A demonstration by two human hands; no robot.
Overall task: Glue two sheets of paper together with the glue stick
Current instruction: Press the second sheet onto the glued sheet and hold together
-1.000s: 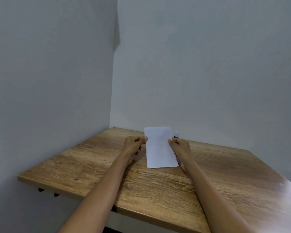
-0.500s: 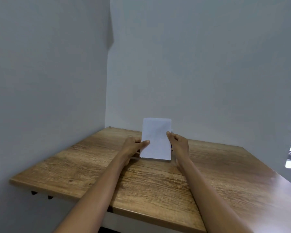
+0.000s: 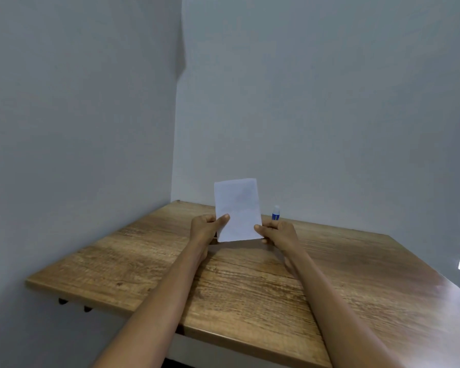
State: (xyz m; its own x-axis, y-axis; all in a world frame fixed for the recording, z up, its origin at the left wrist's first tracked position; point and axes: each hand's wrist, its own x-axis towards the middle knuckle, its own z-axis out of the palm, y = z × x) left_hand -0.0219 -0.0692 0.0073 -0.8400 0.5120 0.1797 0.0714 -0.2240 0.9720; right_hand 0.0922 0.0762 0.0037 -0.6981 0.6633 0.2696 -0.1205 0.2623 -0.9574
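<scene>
**I hold the paper up with both hands**

I hold the white paper (image 3: 237, 209) up in the middle of the frame. It stands almost upright, with its bottom edge just above the counter (image 3: 250, 288). I cannot tell if it is one sheet or two pressed flat together.

My left hand (image 3: 205, 229) grips the lower left edge of the paper. The thumb lies on the front of it and the other fingers (image 3: 207, 218) curl round behind. My right hand (image 3: 276, 232) grips the lower right edge the same way, thumb in front, fingers closed at the back. Both hands are pinched shut on the paper.

The glue stick (image 3: 275, 213) stands upright on the counter, a little right of the middle of the frame. It is just behind my right hand and near the back wall (image 3: 329, 102). It is blue with a white cap. Nothing touches it.

The counter is brown wood. It fits into a corner between two plain grey walls.
</scene>
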